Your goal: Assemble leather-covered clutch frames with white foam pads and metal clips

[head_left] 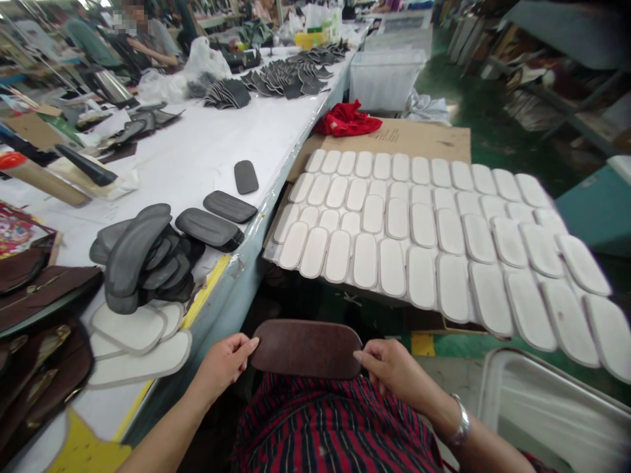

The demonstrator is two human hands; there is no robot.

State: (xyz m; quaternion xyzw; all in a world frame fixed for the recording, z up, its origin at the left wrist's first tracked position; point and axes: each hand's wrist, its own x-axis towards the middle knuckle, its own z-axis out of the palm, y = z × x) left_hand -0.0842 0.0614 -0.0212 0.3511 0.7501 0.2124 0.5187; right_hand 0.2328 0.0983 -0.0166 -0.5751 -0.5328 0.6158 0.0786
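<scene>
A dark brown oval leather piece is held level in front of the striped apron. My left hand pinches its left end between thumb and fingers. At the other end, my right hand grips the edge the same way, a silver bracelet on that wrist. Left of my hands, a heap of black curved pieces lies on the table, with white-faced pieces beneath and in front of it. A small stack of black oval pieces sits near the table's edge.
Rows of white oval pieces cover a cardboard sheet on the right. A red cloth lies at its back, near a clear plastic bin. Brown leather bags stand at left. A person sits across the table.
</scene>
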